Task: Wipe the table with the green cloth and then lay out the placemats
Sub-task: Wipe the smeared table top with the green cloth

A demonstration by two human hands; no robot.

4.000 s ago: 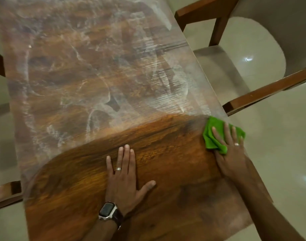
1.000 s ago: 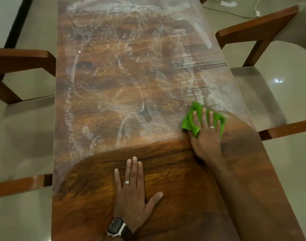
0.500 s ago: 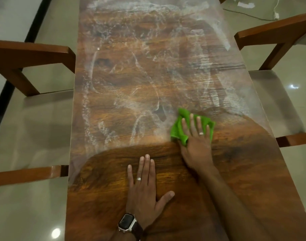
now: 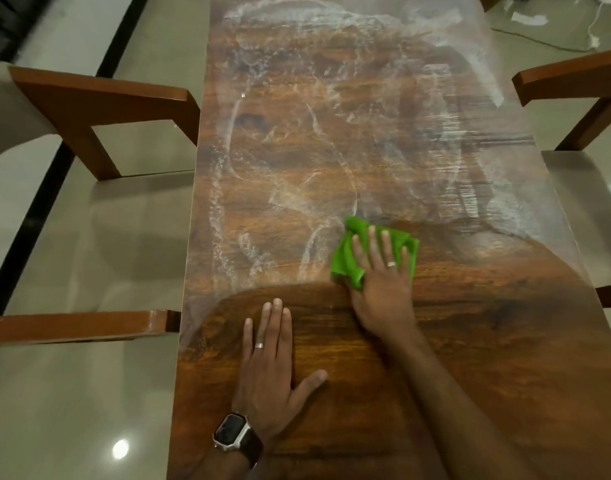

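On the table (image 4: 332, 133), my left hand (image 4: 273, 375) lies flat nearest me, my right hand (image 4: 383, 282) on the cloth (image 4: 342, 258) at one o'clock from it, chairs (image 4: 89, 109) flanking at nine and three.

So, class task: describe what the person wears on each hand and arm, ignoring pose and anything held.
The left hand has a silver band ring and, at the wrist, a dark-strapped smartwatch with a black screen. The right hand has a silver ring. Both forearms are bare, no sleeves visible.
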